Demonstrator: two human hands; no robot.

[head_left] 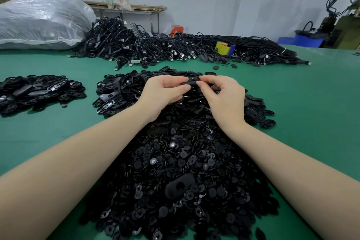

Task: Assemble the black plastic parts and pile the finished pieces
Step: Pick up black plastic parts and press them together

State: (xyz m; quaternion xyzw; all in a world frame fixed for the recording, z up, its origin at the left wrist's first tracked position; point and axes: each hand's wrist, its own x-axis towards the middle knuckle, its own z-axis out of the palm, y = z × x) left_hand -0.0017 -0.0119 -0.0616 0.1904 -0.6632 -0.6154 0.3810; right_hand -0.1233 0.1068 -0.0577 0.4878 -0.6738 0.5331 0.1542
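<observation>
Round black discs (181, 177) lie nearest, heaped between the two bare forearms in a pile far too dense to count, with one oval black shell (179, 186) lying on top of it. Beyond the discs, the heap runs into a mound of oval shells (120, 93) on the green table (303, 103). Above that mound the left hand (163, 93) and the right hand (224, 95) meet, each pinching one end of a single small black part (191, 81) between thumb and fingertips (whether it is one piece or two pressed together cannot be told). A second, separate pile of oval pieces (39, 91) sits well to the left. Farther back lie a long tangle of black cables (165, 46), one big clear plastic bag (41, 21), one yellow tape roll (222, 47) and three loose black pieces (234, 66) on the cloth.
</observation>
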